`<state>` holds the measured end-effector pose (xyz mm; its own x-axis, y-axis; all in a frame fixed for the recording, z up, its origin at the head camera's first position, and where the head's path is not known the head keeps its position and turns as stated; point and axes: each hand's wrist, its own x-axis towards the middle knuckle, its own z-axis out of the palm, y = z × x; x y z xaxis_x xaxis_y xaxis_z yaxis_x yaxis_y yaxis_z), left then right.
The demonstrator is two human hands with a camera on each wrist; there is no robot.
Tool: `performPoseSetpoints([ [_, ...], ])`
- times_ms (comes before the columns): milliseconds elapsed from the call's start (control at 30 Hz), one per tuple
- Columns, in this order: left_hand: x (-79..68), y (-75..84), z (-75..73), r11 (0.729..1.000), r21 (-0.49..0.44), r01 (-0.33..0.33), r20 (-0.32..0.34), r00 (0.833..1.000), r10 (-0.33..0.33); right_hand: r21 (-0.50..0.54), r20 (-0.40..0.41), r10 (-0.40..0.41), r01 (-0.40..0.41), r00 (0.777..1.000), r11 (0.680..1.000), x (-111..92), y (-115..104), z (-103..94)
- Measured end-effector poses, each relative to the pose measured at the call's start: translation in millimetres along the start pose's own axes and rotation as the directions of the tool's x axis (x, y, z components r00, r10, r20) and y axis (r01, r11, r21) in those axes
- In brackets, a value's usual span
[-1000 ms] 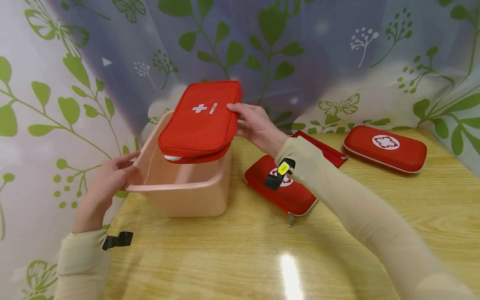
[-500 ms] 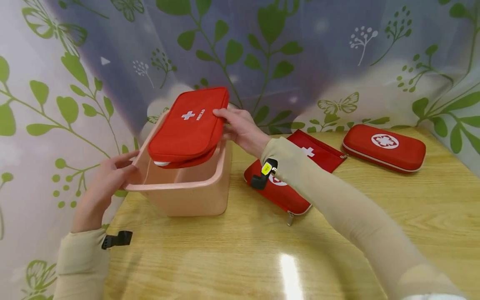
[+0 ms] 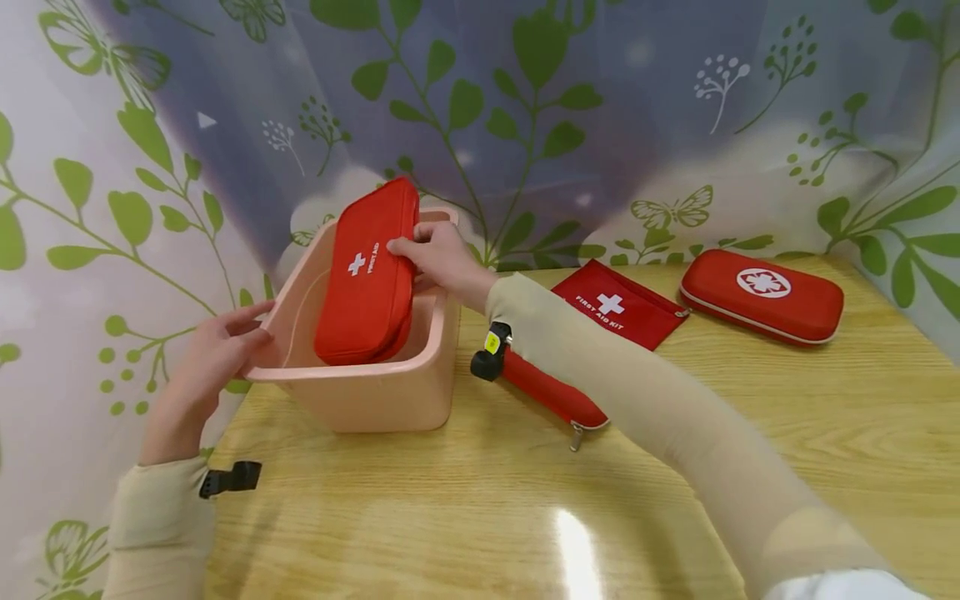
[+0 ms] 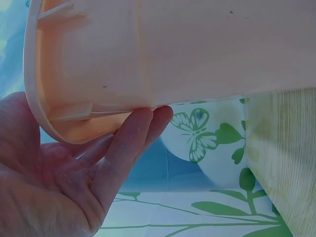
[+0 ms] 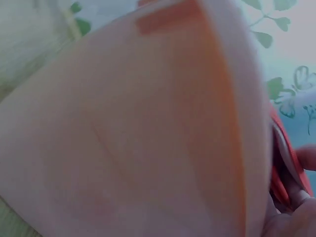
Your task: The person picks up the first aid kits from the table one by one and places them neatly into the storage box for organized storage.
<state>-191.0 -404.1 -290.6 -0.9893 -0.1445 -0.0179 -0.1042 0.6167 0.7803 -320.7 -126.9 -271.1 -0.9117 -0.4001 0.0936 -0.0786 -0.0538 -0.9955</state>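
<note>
I read "FIRST AID" beside a white cross on the red, rectangular fabric pouch [image 3: 375,300] and "FIRST AID KIT" beside another on the flat, dark red pouch [image 3: 637,304]. The red, rounded oblong case [image 3: 813,300] bears a round white emblem [image 3: 763,282] with a cross-like figure.

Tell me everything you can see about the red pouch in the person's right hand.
The pouch is red and looks like soft fabric, with rounded corners. Its front bears a white cross and the words FIRST AID. The right wrist view shows its edge parted, with something pale along the gap. It is tilted, its lower end inside the pink bin; whether it touches the bin is unclear. The right hand grips one side, thumb on the front.
</note>
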Motion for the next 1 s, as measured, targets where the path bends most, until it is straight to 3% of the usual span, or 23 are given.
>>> performPoseSetpoints([
  [133,-0.6,-1.0,-0.6,1.0,-0.014,0.003,0.002,1.0,-0.003,-0.161,0.043,-0.028,0.035,0.999,0.986,1,0,7.3],
  [200,-0.9,-1.4,-0.9,1.0,-0.019,0.002,-0.001,1.0,-0.002,-0.354,0.068,-0.048,0.069,0.997,0.933,0,-2,9.1],
  [233,-1.1,-1.6,-0.9,1.0,-0.019,0.002,-0.004,1.0,-0.002,-0.472,0.086,-0.06,0.094,0.995,0.877,-1,-3,9.5],
  [267,-1.3,-2.1,-1.0,1.0,-0.018,0.002,-0.006,1.0,-0.002,-0.604,0.106,-0.086,0.133,0.991,0.786,-1,-4,9.6],
  [333,-2.1,-2.6,-1.2,1.0,-0.015,0.0,-0.009,1.0,0.0,-0.821,0.15,-0.128,0.196,0.98,0.536,-5,-7,8.1],
  [367,-2.3,-2.9,-1.1,1.0,-0.012,0.001,-0.011,1.0,-0.001,-0.879,0.177,-0.14,0.22,0.974,0.423,-8,-8,6.7],
  [400,-2.6,-2.9,-1.0,1.0,-0.01,0.001,-0.011,1.0,-0.001,-0.912,0.198,-0.137,0.234,0.971,0.338,-10,-9,5.0],
  [467,-2.9,-2.6,-0.8,1.0,-0.008,0.0,-0.011,1.0,0.0,-0.938,0.233,-0.115,0.255,0.966,0.236,-17,-10,-0.5],
  [633,-1.2,1.0,-0.5,1.0,-0.005,-0.011,-0.011,1.0,0.011,-0.932,0.276,-0.007,0.27,0.961,0.243,-33,-10,-21.1],
  [800,0.0,2.8,-0.7,1.0,-0.012,-0.01,-0.007,1.0,0.01,-0.915,0.306,-0.001,0.295,0.952,0.274,-44,-11,-40.5],
  [1000,-0.6,1.2,0.2,1.0,0.001,-0.016,-0.015,1.0,0.016,-0.92,0.307,-0.005,0.298,0.952,0.256,-54,-9,-61.5],
])
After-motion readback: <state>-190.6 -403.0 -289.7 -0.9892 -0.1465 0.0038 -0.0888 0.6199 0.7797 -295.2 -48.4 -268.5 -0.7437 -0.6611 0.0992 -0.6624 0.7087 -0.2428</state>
